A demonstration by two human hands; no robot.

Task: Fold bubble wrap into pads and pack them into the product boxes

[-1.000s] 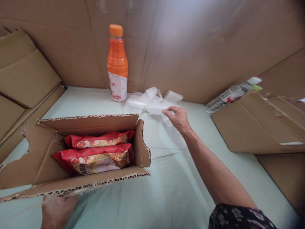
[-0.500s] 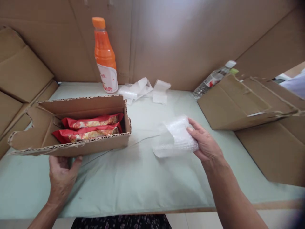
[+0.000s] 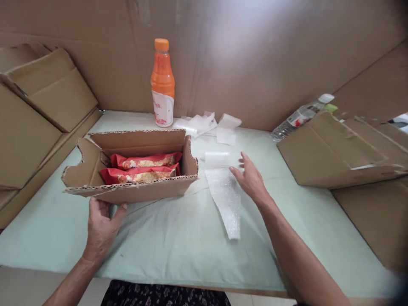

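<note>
An uncovered cardboard box with ragged rims stands on the left of the table. Inside it lie two red snack packets, side by side. My left hand grips the box low on its near side; its fingertips are partly hidden by the cardboard. To the right, a strip of bubble wrap lies on the cloth, its far end curled and its near end tapering towards me. My right hand hovers just right of the bubble wrap, fingers apart, with nothing in it.
An orange drink bottle stands behind the box, with crumpled clear wrap pieces beside it. A clear bottle leans near the cardboard boxes on the right. More cardboard stands at the left. A cardboard wall closes the back.
My right hand has let go of the bubble wrap, which now lies on the cloth. My left hand stays at the box. The whole view has shifted, so things appear further right.
</note>
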